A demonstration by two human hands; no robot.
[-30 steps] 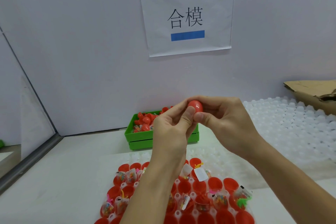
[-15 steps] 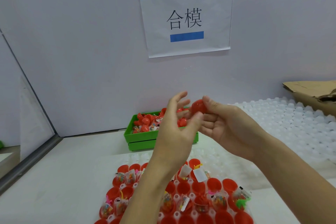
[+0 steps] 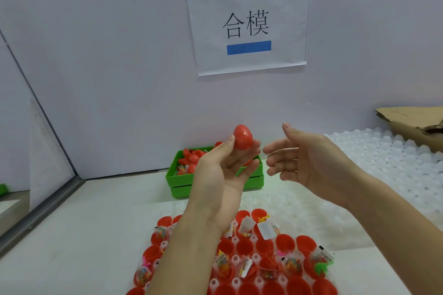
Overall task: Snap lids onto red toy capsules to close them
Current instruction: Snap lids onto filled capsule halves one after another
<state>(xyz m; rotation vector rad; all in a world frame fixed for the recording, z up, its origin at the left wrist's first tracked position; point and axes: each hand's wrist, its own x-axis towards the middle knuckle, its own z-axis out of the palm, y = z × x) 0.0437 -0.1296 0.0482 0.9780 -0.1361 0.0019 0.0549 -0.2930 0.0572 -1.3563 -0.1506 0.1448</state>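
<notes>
Up front, left hand pinches closed red capsule; right hand spread, holding nothing; white tabletop, pale wall.

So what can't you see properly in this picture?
- Head view: the left hand and its forearm cover part of the green bin and the middle of the capsule tray.
- The tray's near rows are cut off by the bottom edge.
- The toys inside the little bags are too small to identify.

capsule: glossy red | bin: green | sign: white, blue bars
</notes>
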